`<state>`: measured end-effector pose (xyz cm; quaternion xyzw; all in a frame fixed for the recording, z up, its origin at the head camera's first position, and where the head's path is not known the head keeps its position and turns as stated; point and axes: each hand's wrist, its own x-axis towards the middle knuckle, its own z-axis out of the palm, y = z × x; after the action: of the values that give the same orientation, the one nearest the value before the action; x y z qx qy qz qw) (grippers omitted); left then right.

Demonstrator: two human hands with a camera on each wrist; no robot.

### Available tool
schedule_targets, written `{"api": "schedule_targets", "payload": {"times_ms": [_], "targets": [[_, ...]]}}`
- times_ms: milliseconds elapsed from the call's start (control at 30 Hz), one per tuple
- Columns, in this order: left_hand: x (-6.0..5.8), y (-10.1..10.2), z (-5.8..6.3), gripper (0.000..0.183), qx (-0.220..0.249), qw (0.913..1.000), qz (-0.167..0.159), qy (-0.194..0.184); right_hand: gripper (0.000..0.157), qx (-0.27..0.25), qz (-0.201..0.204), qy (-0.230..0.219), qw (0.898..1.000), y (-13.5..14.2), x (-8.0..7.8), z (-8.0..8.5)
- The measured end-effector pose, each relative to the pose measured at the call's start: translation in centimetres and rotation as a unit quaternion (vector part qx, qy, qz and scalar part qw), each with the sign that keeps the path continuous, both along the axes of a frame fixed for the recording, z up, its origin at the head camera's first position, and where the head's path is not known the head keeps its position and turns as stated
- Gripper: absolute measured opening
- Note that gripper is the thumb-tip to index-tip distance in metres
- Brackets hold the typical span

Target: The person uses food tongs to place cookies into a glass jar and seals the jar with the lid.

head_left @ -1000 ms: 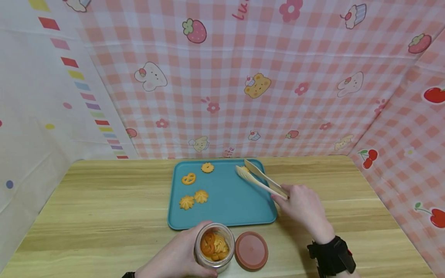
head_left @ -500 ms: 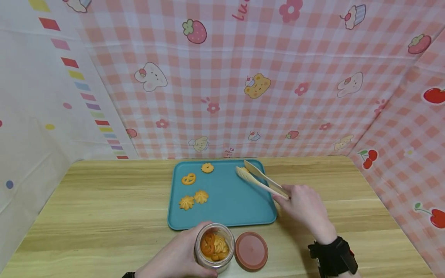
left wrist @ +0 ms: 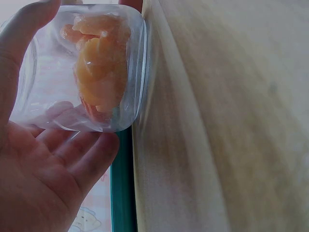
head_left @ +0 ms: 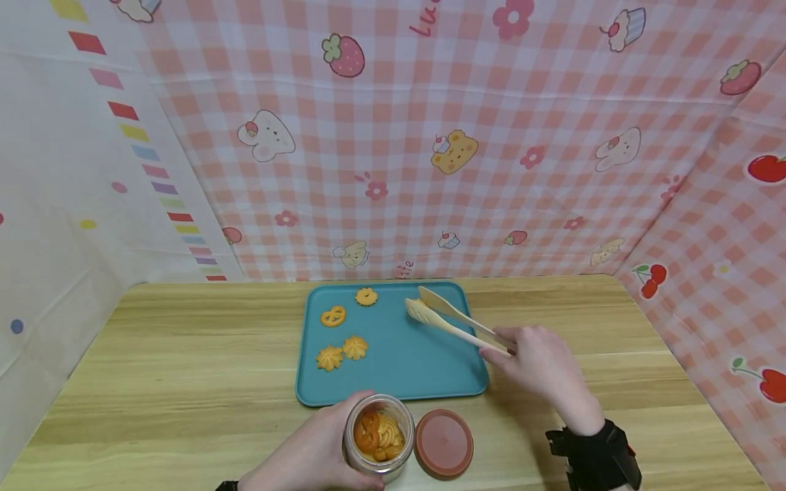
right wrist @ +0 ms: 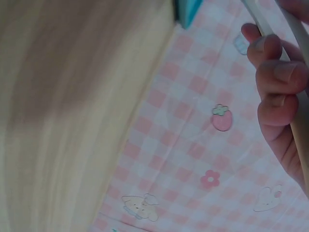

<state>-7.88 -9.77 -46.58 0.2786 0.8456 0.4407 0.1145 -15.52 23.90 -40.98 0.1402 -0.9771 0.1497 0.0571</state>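
Note:
My left hand (head_left: 319,447) grips a clear jar (head_left: 410,429) with pretzels and piped cookies inside. The left wrist view shows the thumb and fingers around its clear wall (left wrist: 53,63). In my right hand (head_left: 543,365) are pale tongs (head_left: 456,330), their tips over the back right part of the teal tray (head_left: 399,382). A bit of yellow cookie (head_left: 421,303) shows between the tips, mostly hidden by them. Curled fingers around the tongs' handles appear in the right wrist view. On the tray's left lie a pretzel (head_left: 333,316), a ring cookie (head_left: 366,296) and two star-shaped cookies (head_left: 355,347).
A reddish-brown lid (head_left: 445,443) lies just right of the jar, in front of the tray. The wooden table (head_left: 184,368) extends to both sides. A pink checked cloth (head_left: 393,170) hangs behind the table, close to the tray's back edge.
The tongs' tips have shifted a little left over the tray, their arms nearer together, and the cookie has moved with them. My left hand and the jar stay in place.

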Motion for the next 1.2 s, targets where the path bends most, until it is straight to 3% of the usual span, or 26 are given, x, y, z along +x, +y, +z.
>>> {"api": "schedule_targets", "payload": {"times_ms": [133,500,633,800,1200], "targets": [[0.0,0.0,0.0,0.089,-0.002,1.0000,0.002,0.001,0.047,-0.009,0.014,-0.010,1.000,-0.2,0.4,0.7],[0.0,0.0,0.0,0.088,0.003,1.0000,0.001,0.009,0.041,-0.040,0.084,-0.018,0.995,-0.4,1.8,2.8],[0.1,0.0,0.0,0.088,0.007,0.9998,0.000,0.017,0.035,-0.041,0.107,-0.012,0.993,-0.3,2.3,3.5],[0.1,0.0,-0.1,0.088,0.005,0.9998,0.001,0.020,0.041,-0.049,0.130,0.008,0.990,-0.1,3.2,4.5],[0.0,0.0,-0.3,0.085,0.008,0.9994,-0.004,0.033,0.032,-0.078,0.226,0.033,0.970,0.4,5.6,6.6]]}}
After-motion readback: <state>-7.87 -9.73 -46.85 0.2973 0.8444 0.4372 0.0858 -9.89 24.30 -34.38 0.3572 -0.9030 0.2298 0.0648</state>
